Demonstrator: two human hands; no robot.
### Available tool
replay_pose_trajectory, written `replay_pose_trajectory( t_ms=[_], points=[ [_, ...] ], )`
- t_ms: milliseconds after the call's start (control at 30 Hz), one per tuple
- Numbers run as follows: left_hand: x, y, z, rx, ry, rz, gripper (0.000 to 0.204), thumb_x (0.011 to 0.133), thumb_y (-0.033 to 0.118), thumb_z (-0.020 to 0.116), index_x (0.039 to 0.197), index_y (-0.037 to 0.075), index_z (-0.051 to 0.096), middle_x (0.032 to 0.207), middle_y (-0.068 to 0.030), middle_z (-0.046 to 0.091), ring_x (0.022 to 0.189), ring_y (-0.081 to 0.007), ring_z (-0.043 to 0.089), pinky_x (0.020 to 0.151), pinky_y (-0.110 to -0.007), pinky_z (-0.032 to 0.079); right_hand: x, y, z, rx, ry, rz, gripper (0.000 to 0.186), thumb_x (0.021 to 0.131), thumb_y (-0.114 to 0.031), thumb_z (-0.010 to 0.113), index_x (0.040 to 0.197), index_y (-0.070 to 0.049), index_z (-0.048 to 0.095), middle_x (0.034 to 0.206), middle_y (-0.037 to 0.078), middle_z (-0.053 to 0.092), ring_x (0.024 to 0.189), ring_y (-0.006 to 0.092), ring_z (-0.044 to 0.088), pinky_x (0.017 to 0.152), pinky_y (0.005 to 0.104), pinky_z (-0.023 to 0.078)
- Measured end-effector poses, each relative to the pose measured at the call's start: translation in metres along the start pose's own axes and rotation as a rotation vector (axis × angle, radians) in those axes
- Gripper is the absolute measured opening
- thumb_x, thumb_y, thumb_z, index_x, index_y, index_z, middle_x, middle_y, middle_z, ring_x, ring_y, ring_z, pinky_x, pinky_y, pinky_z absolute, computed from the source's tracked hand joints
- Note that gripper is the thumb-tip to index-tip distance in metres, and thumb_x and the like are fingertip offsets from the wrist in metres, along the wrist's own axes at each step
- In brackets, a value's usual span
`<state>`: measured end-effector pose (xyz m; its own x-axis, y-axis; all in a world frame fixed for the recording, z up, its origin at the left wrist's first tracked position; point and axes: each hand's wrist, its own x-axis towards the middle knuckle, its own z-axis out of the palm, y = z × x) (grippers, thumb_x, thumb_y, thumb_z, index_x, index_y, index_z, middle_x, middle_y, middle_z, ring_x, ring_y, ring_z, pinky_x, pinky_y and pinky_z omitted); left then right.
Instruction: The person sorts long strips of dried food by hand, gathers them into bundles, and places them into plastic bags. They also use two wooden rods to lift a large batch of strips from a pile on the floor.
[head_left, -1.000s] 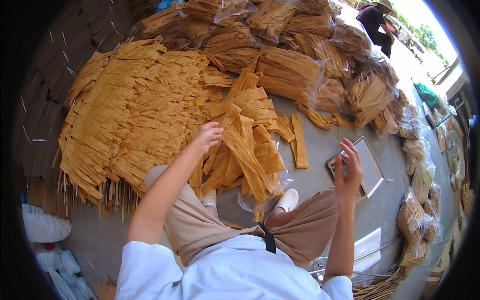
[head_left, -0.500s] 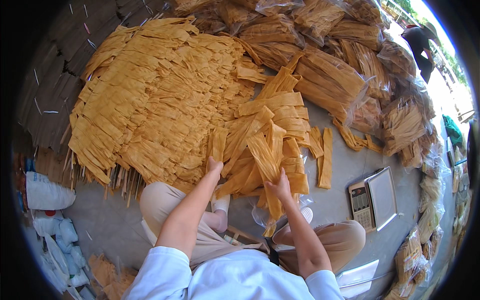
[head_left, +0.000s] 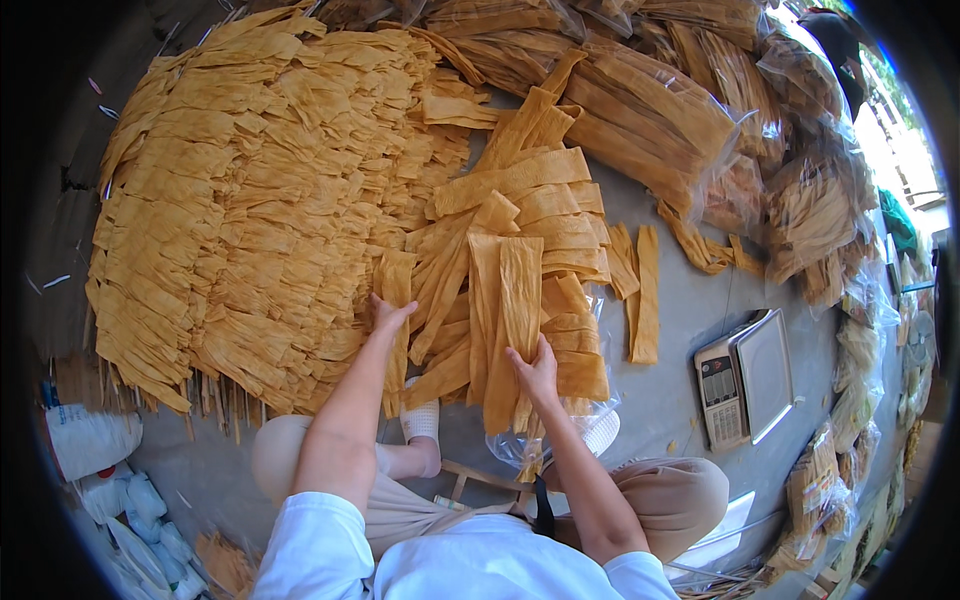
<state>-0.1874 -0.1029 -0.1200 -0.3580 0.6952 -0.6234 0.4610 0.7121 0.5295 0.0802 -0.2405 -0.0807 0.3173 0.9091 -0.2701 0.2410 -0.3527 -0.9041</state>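
Observation:
My left hand [head_left: 392,315] is closed around a short, flat yellow-brown strip [head_left: 397,272] that looks like dried tofu skin; its lower end hangs below my fingers. To the right, my right hand [head_left: 537,372] pinches the lower part of a wider strip [head_left: 520,275] of the same kind, its fingertips partly hidden. Another strip [head_left: 484,330] lies close along that one's left side. Both hands are over the near edge of a loose heap of strips [head_left: 555,215], which rests partly on clear plastic [head_left: 515,450].
A broad layered spread of strips [head_left: 240,220] covers the left, with thin sticks poking out below. Plastic-wrapped bundles [head_left: 640,110] are piled at the back right. A scale [head_left: 735,385] stands on the floor at right; white bags [head_left: 95,440] lie at far left.
The view has shifted, moving the scene left. My right hand's strip has swung from slanting to nearly straight, beside another strip. My left hand still holds its strip, whose lower end now shows.

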Motion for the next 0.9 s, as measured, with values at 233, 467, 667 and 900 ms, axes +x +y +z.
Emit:
replay_pose_trajectory(
  t_ms=[233,467,667,900],
  points=[
    [-0.021,0.018,-0.005,0.447,0.281,0.010,0.085,0.065,0.029,0.078,0.135,0.004,0.036,0.128,-0.0178,0.050,0.126,-0.0319,0.040,0.103,-0.040,0.033,-0.010,0.021,0.042,0.040,0.095,0.100,0.052,0.080,-0.020,0.071,0.117,0.002,0.042,0.103,0.012,0.058,0.090,0.0238,0.058,0.081,0.0324,0.047],
    [-0.032,0.084,-0.017,-0.034,-0.032,0.451,0.026,0.064,0.016,0.062,0.083,-0.002,0.064,0.080,-0.0107,0.067,0.079,-0.0252,0.064,0.070,-0.036,0.048,-0.013,-0.014,0.029,0.081,-0.083,0.159,0.051,0.083,-0.030,0.067,0.114,0.004,0.044,0.107,0.021,0.058,0.101,0.0300,0.058,0.086,0.0363,0.045],
    [-0.022,0.081,0.005,-0.263,-0.445,0.155,0.034,0.060,0.006,0.057,0.093,-0.001,0.055,0.084,-0.0088,0.059,0.074,-0.0182,0.058,0.067,-0.028,0.051,-0.015,-0.003,0.035,0.115,-0.161,0.224,0.052,0.086,-0.033,0.064,0.118,0.002,0.043,0.110,0.022,0.059,0.105,0.0293,0.057,0.087,0.0363,0.044],
    [-0.051,0.046,0.059,-0.212,-0.307,0.351,0.065,0.065,0.015,0.062,0.124,-0.002,0.040,0.110,-0.0152,0.056,0.098,-0.0251,0.054,0.084,-0.035,0.044,-0.012,0.029,0.047,0.327,-0.254,0.143,0.049,0.090,-0.031,0.058,0.124,0.000,0.043,0.112,0.019,0.059,0.100,0.0282,0.057,0.087,0.0366,0.044]
  ],
)
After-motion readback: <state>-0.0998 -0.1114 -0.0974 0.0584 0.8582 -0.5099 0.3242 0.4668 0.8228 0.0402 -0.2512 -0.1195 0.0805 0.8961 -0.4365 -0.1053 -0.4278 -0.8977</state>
